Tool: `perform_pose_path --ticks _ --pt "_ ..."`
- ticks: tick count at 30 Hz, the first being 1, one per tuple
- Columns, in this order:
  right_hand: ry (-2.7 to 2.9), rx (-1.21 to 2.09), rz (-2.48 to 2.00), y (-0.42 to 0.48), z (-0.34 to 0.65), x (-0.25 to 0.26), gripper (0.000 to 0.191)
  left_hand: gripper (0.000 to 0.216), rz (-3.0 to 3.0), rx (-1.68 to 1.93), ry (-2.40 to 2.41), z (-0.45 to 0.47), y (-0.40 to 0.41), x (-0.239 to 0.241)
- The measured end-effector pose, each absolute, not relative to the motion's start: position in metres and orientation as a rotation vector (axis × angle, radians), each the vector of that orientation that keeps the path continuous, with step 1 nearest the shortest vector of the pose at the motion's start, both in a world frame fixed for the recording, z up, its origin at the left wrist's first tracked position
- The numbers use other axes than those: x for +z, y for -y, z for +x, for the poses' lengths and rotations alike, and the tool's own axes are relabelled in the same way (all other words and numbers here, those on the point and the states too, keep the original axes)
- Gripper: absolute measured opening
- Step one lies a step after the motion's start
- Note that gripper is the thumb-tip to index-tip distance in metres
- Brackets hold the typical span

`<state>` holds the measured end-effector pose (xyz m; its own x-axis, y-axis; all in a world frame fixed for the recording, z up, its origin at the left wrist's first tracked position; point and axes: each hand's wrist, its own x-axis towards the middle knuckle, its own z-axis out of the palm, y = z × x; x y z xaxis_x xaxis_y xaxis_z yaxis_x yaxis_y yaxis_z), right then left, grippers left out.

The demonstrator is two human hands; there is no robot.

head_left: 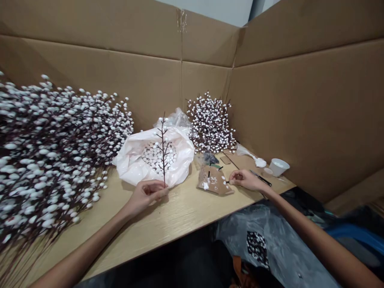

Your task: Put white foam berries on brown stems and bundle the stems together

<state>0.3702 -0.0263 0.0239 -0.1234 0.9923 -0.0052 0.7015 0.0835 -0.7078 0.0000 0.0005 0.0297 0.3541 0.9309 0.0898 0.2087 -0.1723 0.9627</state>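
Between the thumb and fingers of my left hand [150, 192] stands a brown artificial twig [163, 156], upright, with a few white berries near its top and bare side stems below. Behind it an open white plastic bag [129, 160] holds many loose white berries [156, 156]. My right hand [244, 180] pinches a small black stick [227, 182] at the right side of a brown cardboard piece [214, 186]. White glue-like blobs dot that piece, and other short black sticks stand up from it.
Finished-looking berry branches [60, 132] are heaped on the left; a smaller bunch [210, 122] stands at the back. Near my right hand are a white cup [279, 167], a black pen-like tool [260, 177] and a white-tipped plastic bag [259, 162]. Cardboard walls [309, 100] enclose the table [180, 216].
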Motion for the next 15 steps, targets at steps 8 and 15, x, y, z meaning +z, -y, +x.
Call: perform_pose_path --ticks 8,15 --pt "1.942 0.794 -1.672 0.0262 0.3689 0.0270 0.023 0.025 1.593 0.898 -1.045 -0.0014 -0.0033 0.0254" --pt "1.697 1.084 -1.531 0.0300 0.3695 0.0262 0.031 0.024 1.620 0.871 -1.026 -0.0014 -0.0044 0.0256"
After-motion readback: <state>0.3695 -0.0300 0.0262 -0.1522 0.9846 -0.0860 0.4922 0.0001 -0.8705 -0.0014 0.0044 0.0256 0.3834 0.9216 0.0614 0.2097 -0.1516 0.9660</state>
